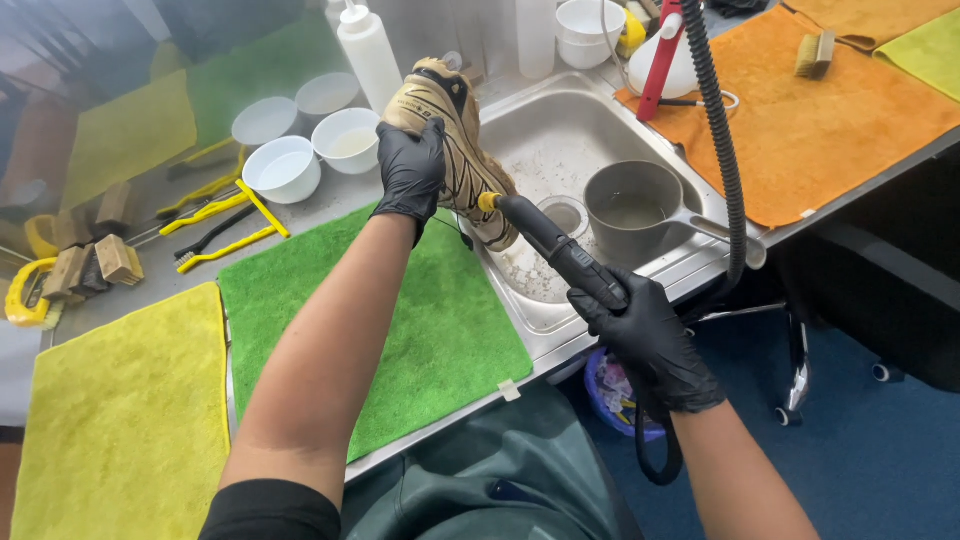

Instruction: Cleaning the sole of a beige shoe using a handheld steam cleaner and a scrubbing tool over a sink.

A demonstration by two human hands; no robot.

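While your right hand (650, 340) in its black glove is clenched round the black steam-gun handle (565, 255), its yellow-tipped nozzle (489, 202) points up and left, touching or just short of the shoe's side. Can't tell if there's a gap. The ribbed black hose (722, 150) loops off the handle's rear and runs up past the sink's right edge.

Your left hand (412, 170), also gloved black, grips the tan-and-black mesh running shoe (455, 140) round its midsection. You hold the shoe over the left rim of the stainless steel sink (540, 140), long axis running from upper left to lower right; which end is the toe I can't tell. So the nozzle meets the shoe roughly square to that axis, from the right, just below your left fingers.

Further in, the grey metal saucepan (630, 210) sits in the basin, right of the drain and apart from the shoe. Beside you on the left lies the green fuzzy mat (450, 330), under your forearm.
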